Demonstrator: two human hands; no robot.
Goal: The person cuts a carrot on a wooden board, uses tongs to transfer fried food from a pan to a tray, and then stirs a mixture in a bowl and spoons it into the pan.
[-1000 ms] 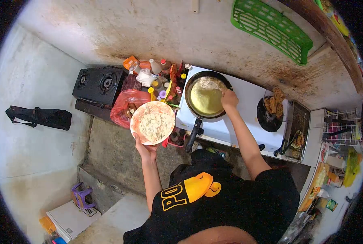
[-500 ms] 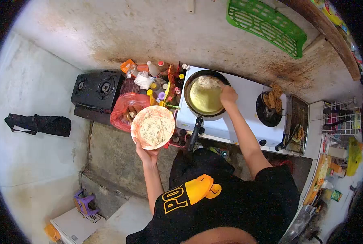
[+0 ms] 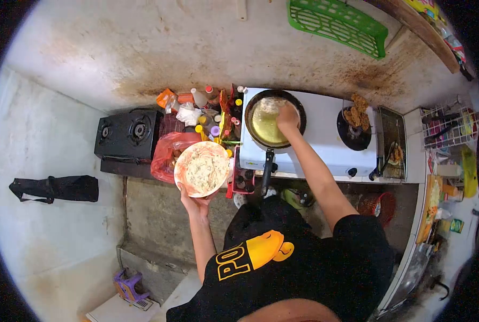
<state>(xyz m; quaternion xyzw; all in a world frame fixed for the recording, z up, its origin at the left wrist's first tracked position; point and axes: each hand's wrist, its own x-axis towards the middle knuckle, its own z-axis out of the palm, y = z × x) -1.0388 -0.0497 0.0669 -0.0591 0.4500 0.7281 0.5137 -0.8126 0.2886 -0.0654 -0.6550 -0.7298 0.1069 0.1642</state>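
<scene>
My left hand grips a shallow pinkish bowl by its near edge, thumb on the rim. Inside it lies a pale, lumpy batter. Over the right part of a dark frying pan is my right hand, its fingers closed and pointing down. Whether they hold a small utensil or bits of batter cannot be made out. Yellowish oil fills the pan, with a whitish, bubbly patch of batter at its far side. The pan's black handle points toward me.
The pan sits on a white stove. Browned fried pieces rest above the right burner. Bottles and a red plastic bag crowd the left side, beside a black stove. A green rack hangs on the wall.
My right hand has moved left and slightly nearer, farther in over the pan. The whitish patch looks more spread and bubbly. My left hand still holds the bowl; the view has shifted slightly.
</scene>
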